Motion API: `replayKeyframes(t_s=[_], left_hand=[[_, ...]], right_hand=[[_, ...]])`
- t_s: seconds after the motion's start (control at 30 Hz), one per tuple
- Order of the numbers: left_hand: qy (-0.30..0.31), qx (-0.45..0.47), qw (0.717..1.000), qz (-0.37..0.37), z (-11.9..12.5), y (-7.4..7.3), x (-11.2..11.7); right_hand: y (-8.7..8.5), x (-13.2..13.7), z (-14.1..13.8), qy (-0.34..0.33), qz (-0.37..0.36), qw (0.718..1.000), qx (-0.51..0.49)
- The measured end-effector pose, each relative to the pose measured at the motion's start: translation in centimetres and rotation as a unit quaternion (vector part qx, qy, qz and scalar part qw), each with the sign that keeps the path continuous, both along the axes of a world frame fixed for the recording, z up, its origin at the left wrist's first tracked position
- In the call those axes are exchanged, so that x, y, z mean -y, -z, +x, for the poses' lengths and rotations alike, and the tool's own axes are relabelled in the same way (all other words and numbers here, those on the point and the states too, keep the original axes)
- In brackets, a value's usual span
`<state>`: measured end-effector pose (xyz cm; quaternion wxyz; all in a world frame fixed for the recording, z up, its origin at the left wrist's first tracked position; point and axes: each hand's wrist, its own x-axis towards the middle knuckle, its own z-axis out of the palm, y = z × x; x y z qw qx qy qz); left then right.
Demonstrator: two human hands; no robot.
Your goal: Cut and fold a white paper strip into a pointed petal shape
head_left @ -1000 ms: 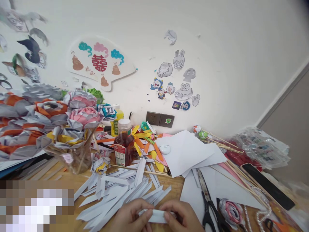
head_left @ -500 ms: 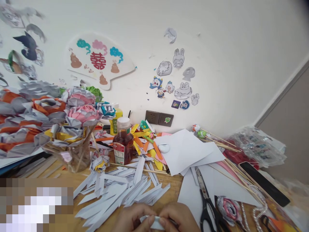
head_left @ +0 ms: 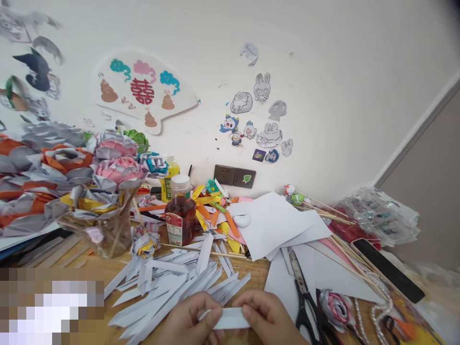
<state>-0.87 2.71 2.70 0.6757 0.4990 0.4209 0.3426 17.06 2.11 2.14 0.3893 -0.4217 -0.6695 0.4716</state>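
Observation:
Between both hands, low in the middle of the head view, is a folded white paper strip (head_left: 232, 319). My left hand (head_left: 196, 318) pinches its left end between thumb and fingers. Its right end is pinched by my right hand (head_left: 268, 316). Just beyond my hands lies a loose pile of folded white paper strips (head_left: 168, 282) on the wooden table (head_left: 97, 306). Black-handled scissors (head_left: 304, 292) lie on white paper, close to the right of my right hand. A grey and pink paper flower (head_left: 336, 309) rests beside the scissors.
Paper flowers fill a clear vase (head_left: 104, 235) at left. A bottle of dark red liquid (head_left: 180, 211) stands at the back, beside coloured paper strips (head_left: 215, 206). White sheets (head_left: 276, 223), a white mouse (head_left: 241, 220), wooden sticks (head_left: 347, 258) and a phone (head_left: 388, 270) lie to the right.
My hands have risen slightly and moved apart along the paper strip, so more of it shows between them. The whole view has shifted a little.

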Motion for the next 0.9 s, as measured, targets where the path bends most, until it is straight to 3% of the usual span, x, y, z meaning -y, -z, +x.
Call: replayKeyframes(t_s=[0.13,0.47,0.7,0.9], left_hand=[[0.017,0.035,0.999,-0.021,-0.1,0.6,-0.5],[0.011,0.050,0.998,-0.031,-0.1,0.8,-0.7],[0.006,0.082,0.996,-0.023,-0.1,1.1,-1.0],[-0.031,0.089,0.995,-0.028,0.0,1.1,-0.9]], right_hand=[[0.4,0.0,0.1,-0.037,-0.029,0.997,-0.068],[0.7,-0.1,-0.2,-0.038,-0.066,0.984,-0.160],[0.0,0.0,-0.2,-0.005,-0.052,0.990,-0.131],[0.0,0.2,-0.4,-0.034,0.001,0.998,-0.062]])
